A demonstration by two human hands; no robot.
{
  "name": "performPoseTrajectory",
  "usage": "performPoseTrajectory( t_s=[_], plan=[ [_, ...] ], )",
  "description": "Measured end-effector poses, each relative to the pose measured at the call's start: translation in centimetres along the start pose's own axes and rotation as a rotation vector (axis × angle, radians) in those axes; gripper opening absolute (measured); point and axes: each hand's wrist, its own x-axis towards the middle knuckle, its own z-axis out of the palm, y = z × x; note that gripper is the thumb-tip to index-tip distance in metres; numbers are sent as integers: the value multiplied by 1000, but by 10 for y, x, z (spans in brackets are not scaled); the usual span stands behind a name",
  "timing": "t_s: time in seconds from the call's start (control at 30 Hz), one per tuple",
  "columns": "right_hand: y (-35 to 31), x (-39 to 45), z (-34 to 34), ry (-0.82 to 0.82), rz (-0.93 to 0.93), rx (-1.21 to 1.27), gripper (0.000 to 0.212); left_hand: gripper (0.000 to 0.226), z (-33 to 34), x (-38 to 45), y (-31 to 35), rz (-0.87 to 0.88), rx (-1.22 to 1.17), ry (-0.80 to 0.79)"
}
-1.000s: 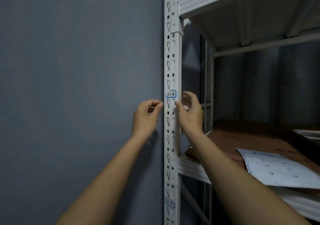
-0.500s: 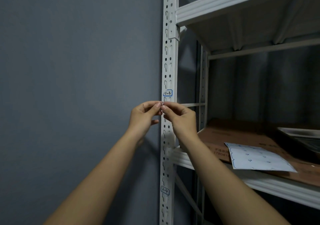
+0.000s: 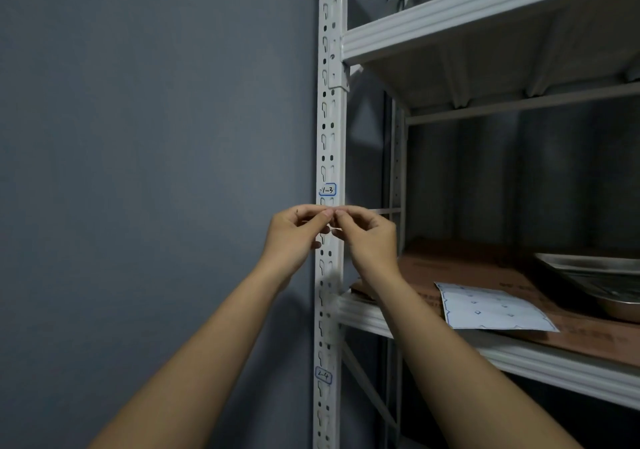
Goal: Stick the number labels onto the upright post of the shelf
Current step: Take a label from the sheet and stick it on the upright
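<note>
1. Both grips meet in front of the white perforated metal upright post (image 3: pixel 329 130): the left hand (image 3: pixel 294 237) and the right hand (image 3: pixel 370 240) have thumb and forefinger tips pinched together, touching each other at one spot. Whatever lies between those tips is too small to make out, so I cannot tell whether a label is clamped there.
2. Two bare forearms rise from the lower edge, one on each side of the post, the left one in front of the flat grey wall (image 3: pixel 138 171).
3. Low on the post sits a small blue-bordered white label with handwritten digits (image 3: pixel 323 375), stuck flat to the post's front face.
4. Just above the joined fingertips, a second blue-bordered handwritten label reading 1-3 (image 3: pixel 327 190) is stuck on the same face. The stretch of post between the two labels is partly hidden by the hands.
5. Right of the post, the white metal lower shelf (image 3: pixel 519 362) carries a flat brown cardboard sheet (image 3: pixel 460 268). On the cardboard lies a white sticker backing sheet with small blue marks (image 3: pixel 491 308), one corner reaching the shelf's front edge.
6. Farther right on the cardboard stands a shallow silver metal tray (image 3: pixel 595 282), cut off by the frame edge; its contents cannot be seen.
7. Open room lies between the lower shelf and the white upper shelf (image 3: pixel 485 8) overhead.
</note>
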Motion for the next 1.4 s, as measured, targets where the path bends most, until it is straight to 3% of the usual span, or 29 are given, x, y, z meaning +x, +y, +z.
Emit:
performPoseTrajectory(
  t_s=[0.17, 0.5, 0.67, 1.07, 1.17, 1.4],
  plan=[
    [-11, -2, -5, -2, 8, 125, 11, 9, 9, 0, 6, -25, -62, 2],
    [-21, 5, -50, 100, -275, -505, 8, 10, 53, -1, 5, -59, -20, -70],
    [-31, 19, -105, 157, -322, -629, 9, 11, 105, -1, 9, -4, -9, -136],
    [-73, 40, -264, 335, -68, -682, 7, 7, 255, 7, 3, -21, 18, -225],
    [-82, 44, -294, 387, -59, -803, 13, 19, 287, 13, -2, -32, 41, -251],
    [-79, 61, -346, 267, 147, -1055, 15, 23, 340, 21, -19, -22, 158, -371]
  ],
)
